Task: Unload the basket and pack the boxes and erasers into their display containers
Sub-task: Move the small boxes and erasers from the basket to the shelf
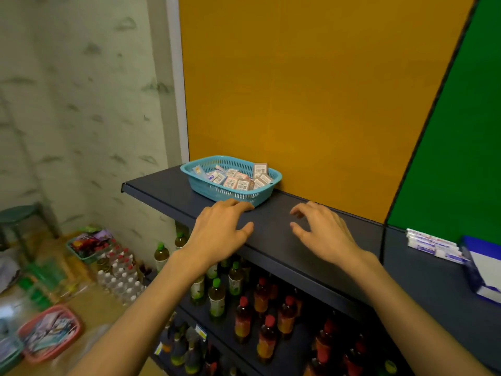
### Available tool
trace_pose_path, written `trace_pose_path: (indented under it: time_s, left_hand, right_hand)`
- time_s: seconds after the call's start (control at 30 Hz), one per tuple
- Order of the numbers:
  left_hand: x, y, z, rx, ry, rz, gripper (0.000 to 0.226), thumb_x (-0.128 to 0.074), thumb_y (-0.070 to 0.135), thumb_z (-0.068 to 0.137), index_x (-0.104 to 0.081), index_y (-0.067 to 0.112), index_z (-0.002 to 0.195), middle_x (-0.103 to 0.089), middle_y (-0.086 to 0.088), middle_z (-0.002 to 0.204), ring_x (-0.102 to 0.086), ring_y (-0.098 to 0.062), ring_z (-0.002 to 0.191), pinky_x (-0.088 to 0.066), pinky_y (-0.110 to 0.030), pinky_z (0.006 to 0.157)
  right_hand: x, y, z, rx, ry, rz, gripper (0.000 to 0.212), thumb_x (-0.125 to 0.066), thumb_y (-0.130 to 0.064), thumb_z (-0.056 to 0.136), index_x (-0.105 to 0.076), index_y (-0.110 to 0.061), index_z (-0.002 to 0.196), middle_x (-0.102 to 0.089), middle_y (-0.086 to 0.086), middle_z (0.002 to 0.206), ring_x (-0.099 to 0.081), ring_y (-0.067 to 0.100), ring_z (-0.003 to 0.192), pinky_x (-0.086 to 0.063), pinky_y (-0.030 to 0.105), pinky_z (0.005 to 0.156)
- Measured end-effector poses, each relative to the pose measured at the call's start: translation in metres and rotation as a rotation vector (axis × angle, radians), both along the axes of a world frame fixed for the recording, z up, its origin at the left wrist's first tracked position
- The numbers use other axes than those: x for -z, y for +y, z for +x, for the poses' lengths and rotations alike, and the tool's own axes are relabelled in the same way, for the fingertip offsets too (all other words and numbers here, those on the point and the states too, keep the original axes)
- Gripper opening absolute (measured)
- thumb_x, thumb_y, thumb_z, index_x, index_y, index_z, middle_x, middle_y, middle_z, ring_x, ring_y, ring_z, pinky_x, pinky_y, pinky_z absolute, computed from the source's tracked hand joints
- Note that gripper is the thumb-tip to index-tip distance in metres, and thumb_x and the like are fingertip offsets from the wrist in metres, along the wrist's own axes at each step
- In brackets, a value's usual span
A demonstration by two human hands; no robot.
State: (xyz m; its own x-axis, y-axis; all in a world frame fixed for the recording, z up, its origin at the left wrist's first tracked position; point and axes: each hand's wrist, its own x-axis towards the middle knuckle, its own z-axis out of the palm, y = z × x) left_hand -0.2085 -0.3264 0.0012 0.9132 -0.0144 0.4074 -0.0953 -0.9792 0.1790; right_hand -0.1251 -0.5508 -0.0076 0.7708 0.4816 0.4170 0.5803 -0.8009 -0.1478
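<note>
A teal plastic basket (214, 189) stands on the dark shelf (276, 240) against the orange back panel. It holds several small boxes and erasers (238, 179) with barcode labels. My left hand (221, 232) hovers just in front of the basket, fingers apart, fingertips close to its front wall. My right hand (322, 229) is to the right of the basket above the bare shelf, fingers spread and curled, holding nothing. At the far right lie a blue and white display box (481, 267) and a stack of white and blue flat boxes (433, 245).
Below the shelf stand rows of drink bottles (244, 308). On the floor at left are water bottles (119, 275), a green basket of packets (86, 246), a pink basket (51, 332) and a stool (16, 218). A green panel (455, 158) adjoins the orange one.
</note>
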Motion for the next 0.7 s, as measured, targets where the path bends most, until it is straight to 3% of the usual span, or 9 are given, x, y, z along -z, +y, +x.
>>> trace_pose_path:
  time_s: [0.4,0.7]
  left_hand:
    - [-0.011,0.14,0.092,-0.003,-0.045,-0.002,0.045,-0.052,0.045,0.095,-0.053,0.03,0.138,-0.058,0.006,0.138,-0.057,-0.018,0.118,-0.056,-0.041,0.083]
    - [-0.037,0.223,0.192,0.025,-0.023,0.076,0.045,-0.054,0.044,0.094,-0.055,0.027,0.136,-0.064,0.001,0.123,-0.062,-0.022,0.104,-0.054,-0.043,0.081]
  right_hand:
    - [-0.005,0.131,0.086,-0.004,-0.042,0.067,0.026,-0.06,-0.032,0.095,-0.06,-0.021,0.117,-0.064,-0.002,0.119,-0.06,0.018,0.103,-0.047,0.031,0.072]
    - [-0.019,0.202,0.177,0.071,-0.014,0.136,0.029,-0.061,-0.036,0.094,-0.061,-0.024,0.121,-0.064,-0.006,0.115,-0.059,0.015,0.106,-0.052,0.04,0.088]
